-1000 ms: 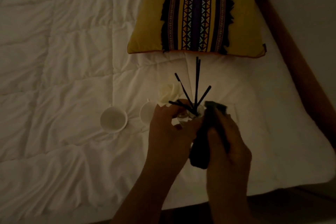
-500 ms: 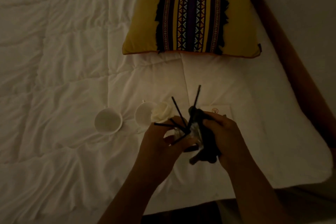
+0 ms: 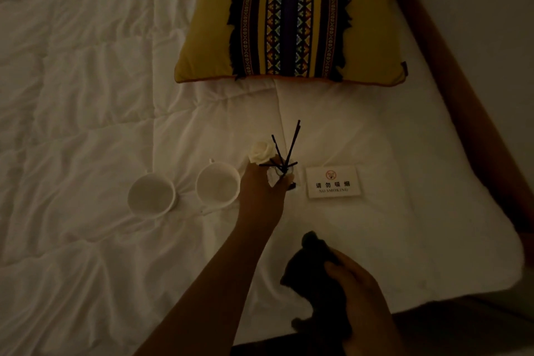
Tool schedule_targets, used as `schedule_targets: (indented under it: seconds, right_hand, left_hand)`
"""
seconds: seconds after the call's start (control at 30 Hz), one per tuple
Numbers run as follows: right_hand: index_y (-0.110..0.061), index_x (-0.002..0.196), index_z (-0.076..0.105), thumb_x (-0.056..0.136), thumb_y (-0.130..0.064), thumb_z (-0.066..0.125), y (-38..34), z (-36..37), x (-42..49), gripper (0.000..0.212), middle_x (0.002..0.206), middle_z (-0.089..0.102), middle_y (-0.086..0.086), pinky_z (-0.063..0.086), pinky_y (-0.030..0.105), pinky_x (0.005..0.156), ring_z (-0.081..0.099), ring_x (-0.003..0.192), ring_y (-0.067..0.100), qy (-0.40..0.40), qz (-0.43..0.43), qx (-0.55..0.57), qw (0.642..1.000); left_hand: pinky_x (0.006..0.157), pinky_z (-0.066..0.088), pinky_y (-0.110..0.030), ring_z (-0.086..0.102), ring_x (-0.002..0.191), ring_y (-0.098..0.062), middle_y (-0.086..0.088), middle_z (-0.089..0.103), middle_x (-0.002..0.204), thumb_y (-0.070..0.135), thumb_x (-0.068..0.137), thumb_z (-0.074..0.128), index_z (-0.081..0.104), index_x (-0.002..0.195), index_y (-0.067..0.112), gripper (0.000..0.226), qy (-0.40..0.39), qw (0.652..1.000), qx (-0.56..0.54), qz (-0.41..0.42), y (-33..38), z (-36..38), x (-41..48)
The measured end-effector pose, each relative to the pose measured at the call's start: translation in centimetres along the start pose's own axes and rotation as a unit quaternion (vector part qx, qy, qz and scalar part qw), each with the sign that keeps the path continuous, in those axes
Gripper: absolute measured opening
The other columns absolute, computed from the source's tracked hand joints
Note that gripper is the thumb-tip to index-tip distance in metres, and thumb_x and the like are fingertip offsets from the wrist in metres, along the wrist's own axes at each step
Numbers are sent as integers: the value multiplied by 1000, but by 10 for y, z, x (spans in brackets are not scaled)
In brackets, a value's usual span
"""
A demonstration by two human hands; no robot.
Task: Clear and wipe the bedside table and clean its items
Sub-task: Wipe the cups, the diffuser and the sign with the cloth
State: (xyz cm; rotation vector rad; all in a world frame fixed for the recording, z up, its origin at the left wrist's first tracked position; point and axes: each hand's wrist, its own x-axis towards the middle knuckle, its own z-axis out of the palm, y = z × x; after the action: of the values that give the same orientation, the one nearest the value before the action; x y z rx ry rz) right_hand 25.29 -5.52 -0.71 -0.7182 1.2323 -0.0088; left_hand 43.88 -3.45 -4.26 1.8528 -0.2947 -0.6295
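Fingers of my left hand are pinching the diffuser bottle on the bed, my right hand clutching the dark cloth.

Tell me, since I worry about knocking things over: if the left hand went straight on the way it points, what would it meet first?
Past the reed diffuser the left hand holds, bare duvet, then probably the yellow cushion.

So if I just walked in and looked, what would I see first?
Probably the big yellow pillow with its stripy pattern at the top of the white bed. Then the left hand in the middle, holding a little jar of black sticks with a white rose, between two white cups and a no-smoking sign. Nearer, the right hand holds a dark cloth.
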Motion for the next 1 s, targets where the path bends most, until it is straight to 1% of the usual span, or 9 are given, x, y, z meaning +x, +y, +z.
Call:
schedule_targets:
  seconds: [0.13, 0.2, 0.33, 0.5, 0.63, 0.7, 0.83, 0.93, 1.0]
  right_hand:
    - [-34, 73, 80, 94, -2, 53, 7, -4, -3, 47, 102, 75, -2, 48, 37, 96, 67, 101, 21, -11, -7, -29, 1000]
    - [-31, 79, 79, 93, -1, 53, 8, -4, -2, 42, 106, 75, 0, 45, 39, 101, 65, 107, 23, -10, -5, -28, 1000]
    - [-28, 85, 78, 92, -4, 54, 7, -9, 1, 34, 99, 77, -2, 50, 31, 84, 70, 94, 17, -10, 11, 15, 1000]
    - [-23, 99, 74, 91, -5, 53, 1, -14, -1, 28, 93, 78, -5, 50, 29, 79, 69, 93, 17, -16, 7, 21, 1000]
    - [-21, 95, 74, 92, -1, 52, 1, -16, -2, 30, 95, 77, -3, 50, 27, 80, 69, 95, 19, -7, -3, 17, 1000]
    - [-26, 85, 77, 92, -1, 53, 3, -17, -4, 36, 95, 77, -3, 54, 23, 75, 72, 90, 16, -10, 2, 15, 1000]
    - [-25, 82, 77, 92, 2, 51, 3, -23, -10, 38, 94, 77, -2, 51, 33, 89, 69, 97, 21, -7, 1, 18, 1000]
    - [-23, 81, 74, 93, 3, 49, 4, -30, -10, 37, 77, 77, -10, 54, 13, 58, 73, 71, 4, -8, 16, 35, 999]
    - [-21, 81, 73, 93, 3, 49, 4, -36, -11, 36, 73, 76, -12, 51, 9, 51, 71, 64, -1, -12, 19, 45, 999]
  left_hand:
    - [67, 55, -13, 66, 93, -10, -11, 63, 113, -2, 86, 64, 60, 110, 2, 25, 7, 999, 33, -24, -23, 6, 12]
    - [65, 53, -10, 65, 85, 1, -6, 65, 109, -2, 85, 65, 61, 107, 7, 23, 18, 998, 49, -21, -32, 5, 14]
    - [69, 55, -15, 65, 86, 3, 5, 65, 104, -1, 86, 64, 62, 107, 11, 24, 22, 999, 48, -10, -38, 9, 12]
    - [90, 54, -31, 62, 95, -4, 6, 66, 104, 4, 81, 68, 61, 107, 17, 30, 34, 996, 68, -40, -39, 14, -3]
    - [102, 48, -38, 56, 119, -19, 0, 57, 131, 13, 83, 73, 49, 133, 14, 56, 17, 992, 55, -110, -39, 13, -23]
    - [99, 47, -30, 53, 120, -11, 10, 51, 132, 17, 85, 71, 44, 139, 20, 61, 35, 988, 38, -145, -37, 11, -39]
    - [80, 49, -17, 59, 90, 4, 15, 64, 104, 27, 89, 65, 60, 111, 32, 23, 39, 985, 79, -151, -35, 12, -58]
    - [86, 54, -26, 65, 91, -6, 7, 69, 103, 27, 91, 64, 65, 115, 22, 25, -9, 983, 50, -175, -28, 28, -48]
    - [90, 55, -33, 67, 95, -13, 3, 69, 105, 27, 89, 66, 63, 120, 15, 33, -25, 977, 14, -210, -24, 43, -38]
